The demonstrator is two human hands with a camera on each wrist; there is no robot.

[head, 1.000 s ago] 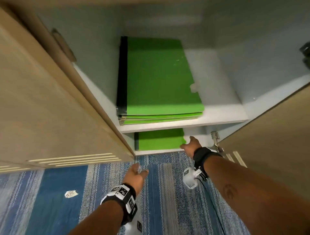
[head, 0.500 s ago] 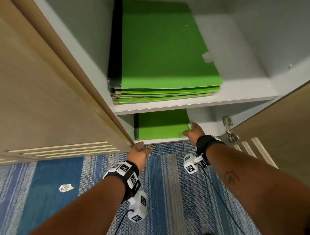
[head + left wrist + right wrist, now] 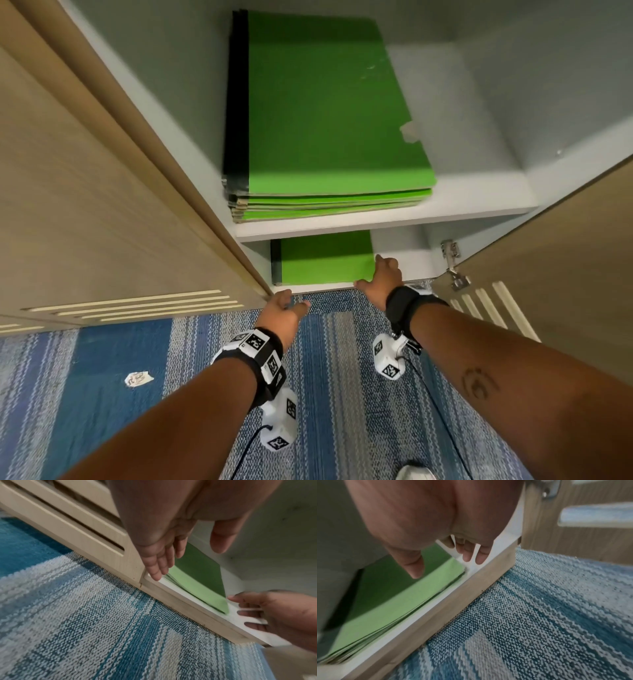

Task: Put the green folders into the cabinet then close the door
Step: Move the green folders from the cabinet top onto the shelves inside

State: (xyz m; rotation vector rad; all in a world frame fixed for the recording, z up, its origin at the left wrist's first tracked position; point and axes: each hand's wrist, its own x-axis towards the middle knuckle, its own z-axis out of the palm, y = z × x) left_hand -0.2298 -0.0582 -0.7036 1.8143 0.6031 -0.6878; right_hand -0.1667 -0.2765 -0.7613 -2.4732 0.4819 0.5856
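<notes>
Blue and grey striped carpet [image 3: 329, 394] runs up to a wood-fronted cabinet [image 3: 102, 205] with pale grey shelves inside and its right door [image 3: 565, 274] swung open on a metal hinge [image 3: 452, 263]. One stack of green folders [image 3: 329, 113] lies flat on the upper shelf [image 3: 479, 205]; another stack [image 3: 325, 257] lies on the bottom shelf. The right hand [image 3: 382, 279] rests with spread, straight fingers at that lower stack's right corner. The left hand [image 3: 282, 308], fingers relaxed, hovers at the cabinet's bottom edge, holding nothing. A paper scrap [image 3: 138, 378] lies on the carpet.
</notes>
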